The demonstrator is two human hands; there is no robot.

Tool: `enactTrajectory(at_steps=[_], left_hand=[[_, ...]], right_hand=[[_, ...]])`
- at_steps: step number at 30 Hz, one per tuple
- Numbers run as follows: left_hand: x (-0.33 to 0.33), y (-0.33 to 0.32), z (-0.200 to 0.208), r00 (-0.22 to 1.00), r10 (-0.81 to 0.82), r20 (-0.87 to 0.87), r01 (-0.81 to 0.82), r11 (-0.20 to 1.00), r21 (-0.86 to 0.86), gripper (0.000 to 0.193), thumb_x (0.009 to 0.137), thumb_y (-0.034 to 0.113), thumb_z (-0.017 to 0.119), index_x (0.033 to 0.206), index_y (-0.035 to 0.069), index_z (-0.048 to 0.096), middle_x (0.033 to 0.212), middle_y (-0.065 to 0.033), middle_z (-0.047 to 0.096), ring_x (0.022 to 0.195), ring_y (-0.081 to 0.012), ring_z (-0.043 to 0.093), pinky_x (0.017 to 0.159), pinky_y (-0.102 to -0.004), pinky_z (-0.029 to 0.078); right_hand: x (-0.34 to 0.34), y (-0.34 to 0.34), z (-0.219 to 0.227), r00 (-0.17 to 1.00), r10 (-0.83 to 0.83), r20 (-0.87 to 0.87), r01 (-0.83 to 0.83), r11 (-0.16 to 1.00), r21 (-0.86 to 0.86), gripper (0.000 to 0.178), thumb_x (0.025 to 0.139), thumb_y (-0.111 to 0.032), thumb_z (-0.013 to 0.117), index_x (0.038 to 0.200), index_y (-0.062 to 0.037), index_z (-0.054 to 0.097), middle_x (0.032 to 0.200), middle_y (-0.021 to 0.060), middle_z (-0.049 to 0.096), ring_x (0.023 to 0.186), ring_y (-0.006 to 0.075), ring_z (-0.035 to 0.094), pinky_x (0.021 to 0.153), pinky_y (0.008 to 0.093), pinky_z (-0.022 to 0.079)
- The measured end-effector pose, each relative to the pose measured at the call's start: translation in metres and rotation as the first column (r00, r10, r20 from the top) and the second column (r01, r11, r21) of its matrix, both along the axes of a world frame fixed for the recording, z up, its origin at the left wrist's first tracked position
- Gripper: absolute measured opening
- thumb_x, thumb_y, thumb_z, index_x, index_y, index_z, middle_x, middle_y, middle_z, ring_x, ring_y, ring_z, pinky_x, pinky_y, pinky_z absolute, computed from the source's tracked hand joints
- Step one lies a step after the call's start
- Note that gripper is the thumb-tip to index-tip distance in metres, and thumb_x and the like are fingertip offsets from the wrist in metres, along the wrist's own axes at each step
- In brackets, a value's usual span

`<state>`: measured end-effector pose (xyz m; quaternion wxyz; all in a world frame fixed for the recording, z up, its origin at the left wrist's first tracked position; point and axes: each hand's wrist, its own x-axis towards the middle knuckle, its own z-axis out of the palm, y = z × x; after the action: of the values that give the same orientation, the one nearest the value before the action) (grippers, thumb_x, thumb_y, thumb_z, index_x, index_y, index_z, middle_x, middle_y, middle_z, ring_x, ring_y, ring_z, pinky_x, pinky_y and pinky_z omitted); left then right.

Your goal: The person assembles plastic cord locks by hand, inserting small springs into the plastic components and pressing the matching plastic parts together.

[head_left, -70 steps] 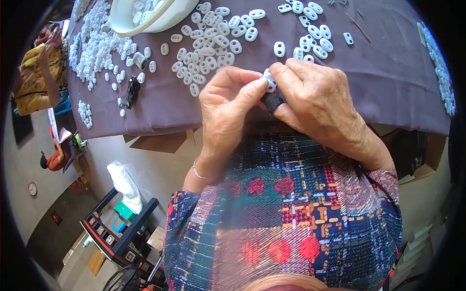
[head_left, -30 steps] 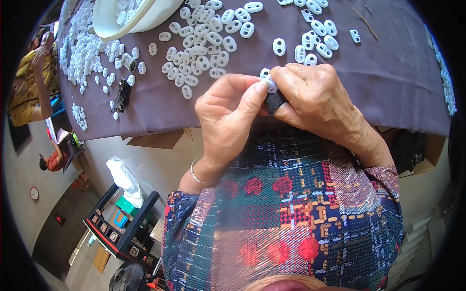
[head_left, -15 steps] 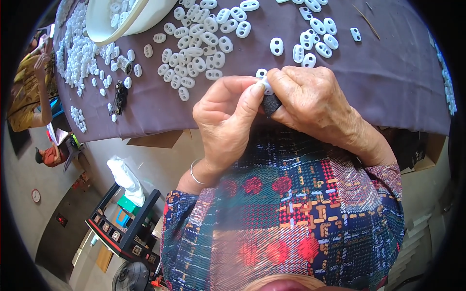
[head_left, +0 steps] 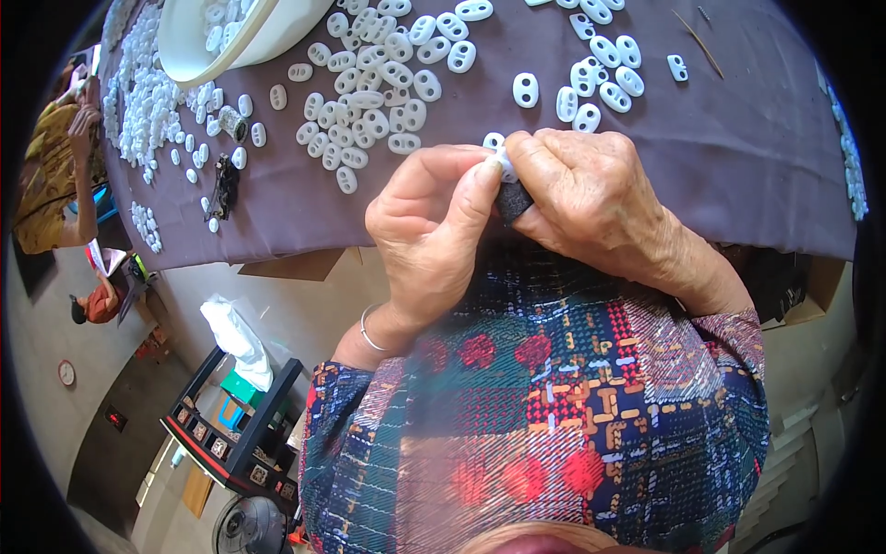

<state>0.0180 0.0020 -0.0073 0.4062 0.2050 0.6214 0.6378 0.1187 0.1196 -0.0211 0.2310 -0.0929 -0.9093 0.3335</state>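
Observation:
Close to the table's near edge, my two hands meet over a small white oval plastic piece with holes (head_left: pixel 507 168). Thumb and index finger of my left hand (head_left: pixel 425 222) pinch it from the left. My right hand (head_left: pixel 595 189) is closed against its right side, fingers curled, so part of the piece is hidden. Under the piece, beside the right fingers, shows a dark grey, rough-looking pad (head_left: pixel 513 199); whether it is held or worn on a finger I cannot tell. A second white end with a hole (head_left: pixel 495 140) sticks out just above the fingertips.
Loose two-holed white pieces (head_left: pixel 374 78) lie beyond my hands on the purple-brown tablecloth (head_left: pixel 766 157). A cream tub (head_left: pixel 249 51) holds more. Smaller white parts (head_left: pixel 148 102) heap at far left, near a black tangled scrap (head_left: pixel 223 185). Another person's arm (head_left: pixel 85 175) is at the left edge.
The whole view has shifted slightly. My hands keep almost the same pose, both still on the white piece. At the far left, the other person's arm has moved a little.

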Motion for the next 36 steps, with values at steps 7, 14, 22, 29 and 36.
enactTrajectory(at_steps=[7,14,22,29,36], left_hand=[[0.0022,0.0006,-0.0015,1.0,0.018,-0.019,-0.018,0.999,0.03,0.01,0.085,0.003,0.058,0.093,-0.003,0.059,0.087,-0.0039,0.062,0.076,-0.0058,0.055,0.068,-0.0183,0.045],[0.0023,-0.0001,-0.0047,0.999,0.035,-0.014,-0.034,0.998,0.055,0.009,0.085,0.002,0.058,0.093,-0.003,0.059,0.088,-0.0048,0.062,0.078,-0.0065,0.055,0.069,-0.0191,0.045],[0.0002,-0.001,-0.0059,1.0,0.019,-0.006,-0.019,0.998,0.054,0.009,0.085,0.002,0.058,0.092,-0.003,0.059,0.089,-0.0048,0.062,0.079,-0.0066,0.055,0.071,-0.0191,0.045],[0.0006,-0.0007,-0.0053,0.999,0.018,-0.045,-0.014,0.997,0.078,0.008,0.085,0.002,0.058,0.092,-0.003,0.059,0.09,-0.0054,0.062,0.079,-0.0066,0.055,0.07,-0.0188,0.045],[0.0039,0.0005,-0.006,0.999,0.04,-0.021,-0.038,0.995,0.096,0.008,0.085,0.002,0.058,0.091,-0.004,0.059,0.09,-0.006,0.062,0.08,-0.0076,0.056,0.072,-0.0195,0.045]], right_hand=[[-0.0002,0.0003,-0.0008,1.0,0.011,0.006,-0.011,1.0,0.008,0.022,0.063,-0.004,0.065,0.079,0.0026,0.052,0.06,0.0093,0.049,0.053,0.0246,0.055,0.044,0.0328,0.044],[-0.0006,-0.0009,-0.0019,1.0,0.01,-0.008,-0.01,1.0,0.017,0.027,0.058,-0.002,0.063,0.083,0.0045,0.053,0.061,0.0098,0.049,0.055,0.0251,0.056,0.046,0.0331,0.045],[-0.0017,-0.0022,-0.0061,1.0,-0.003,-0.026,0.005,0.994,0.107,0.03,0.057,-0.001,0.063,0.084,0.0055,0.053,0.061,0.0096,0.05,0.054,0.0246,0.055,0.045,0.033,0.044],[-0.0018,-0.0026,-0.0035,0.999,0.004,-0.041,-0.001,0.998,0.069,0.029,0.058,-0.001,0.063,0.085,0.0057,0.053,0.059,0.0097,0.048,0.052,0.0248,0.054,0.044,0.033,0.043],[-0.0005,-0.0007,-0.0063,0.999,0.014,-0.044,-0.013,1.0,0.027,0.032,0.057,0.0,0.062,0.086,0.0061,0.052,0.06,0.01,0.048,0.052,0.025,0.054,0.045,0.0336,0.043]])
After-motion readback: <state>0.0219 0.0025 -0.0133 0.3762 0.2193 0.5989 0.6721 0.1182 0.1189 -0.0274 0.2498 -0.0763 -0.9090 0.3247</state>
